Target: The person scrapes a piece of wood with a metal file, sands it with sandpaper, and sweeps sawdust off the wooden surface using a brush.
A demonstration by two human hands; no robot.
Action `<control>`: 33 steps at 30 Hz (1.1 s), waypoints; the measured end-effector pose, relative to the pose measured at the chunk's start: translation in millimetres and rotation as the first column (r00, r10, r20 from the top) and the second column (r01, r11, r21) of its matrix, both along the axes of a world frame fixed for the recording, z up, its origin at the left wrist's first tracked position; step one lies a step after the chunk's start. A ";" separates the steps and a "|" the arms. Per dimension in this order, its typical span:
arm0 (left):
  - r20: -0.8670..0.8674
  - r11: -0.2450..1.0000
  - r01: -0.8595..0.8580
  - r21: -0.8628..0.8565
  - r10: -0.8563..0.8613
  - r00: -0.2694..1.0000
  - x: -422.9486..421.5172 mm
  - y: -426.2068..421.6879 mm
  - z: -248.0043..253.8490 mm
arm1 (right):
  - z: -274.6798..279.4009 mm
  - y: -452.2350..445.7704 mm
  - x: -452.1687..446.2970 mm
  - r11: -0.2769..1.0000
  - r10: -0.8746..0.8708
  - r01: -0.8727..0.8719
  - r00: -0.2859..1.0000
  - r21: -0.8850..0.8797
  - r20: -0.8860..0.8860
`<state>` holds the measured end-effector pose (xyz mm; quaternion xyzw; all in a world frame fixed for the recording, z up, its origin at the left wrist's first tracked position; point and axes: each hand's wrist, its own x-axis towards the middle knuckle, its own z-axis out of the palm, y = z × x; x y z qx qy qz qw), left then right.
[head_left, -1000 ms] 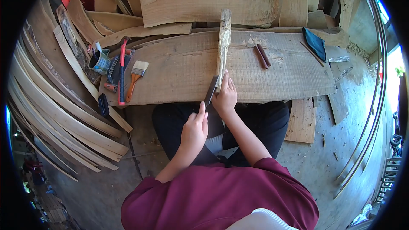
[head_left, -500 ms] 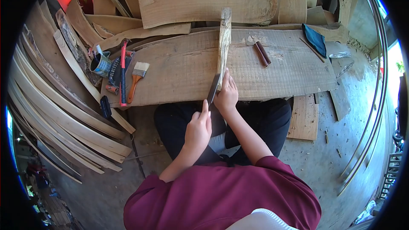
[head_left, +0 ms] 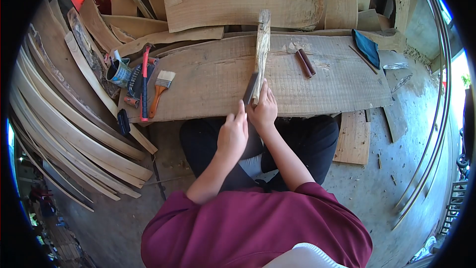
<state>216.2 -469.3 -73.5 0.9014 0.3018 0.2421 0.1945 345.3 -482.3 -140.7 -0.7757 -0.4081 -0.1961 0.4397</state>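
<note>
A rough strip of wood [head_left: 262, 44] lies lengthwise away from me across a wide plank [head_left: 208, 79], its far end over the plank's back edge. My left hand [head_left: 233, 134] is closed round the handle end of a dark flat tool [head_left: 251, 88], index finger stretched along it. The tool's blade rests against the left side of the strip near its close end; its handle is hidden in my palm. My right hand [head_left: 263, 111] is wrapped on the near end of the strip, fingers pointing forward along its right side.
Left on the plank are a red-handled hammer [head_left: 145, 82], a brush [head_left: 160, 89] and a tin can [head_left: 118, 73]. Two brown sticks [head_left: 305, 63] and a teal cloth [head_left: 366, 48] lie right. Curved wooden strips [head_left: 84, 134] fill the far left; boards [head_left: 243, 0] stand behind.
My left hand has moved forward with the dark tool, which now sits farther up along the strip. My right hand stays at the strip's near end.
</note>
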 end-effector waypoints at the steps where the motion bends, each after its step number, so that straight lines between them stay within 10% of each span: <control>1: -0.030 1.000 -0.015 0.009 0.016 0.999 -6.9 -7.7 1.3 | -0.1 -0.2 -0.4 1.000 0.002 -0.002 1.000 0.005 -0.001; 33: 0.240 0.973 0.111 -0.204 -0.061 0.969 -33.4 -11.3 13.1 | -4.8 -4.6 1.0 0.995 0.076 -0.077 0.997 -0.059 -0.004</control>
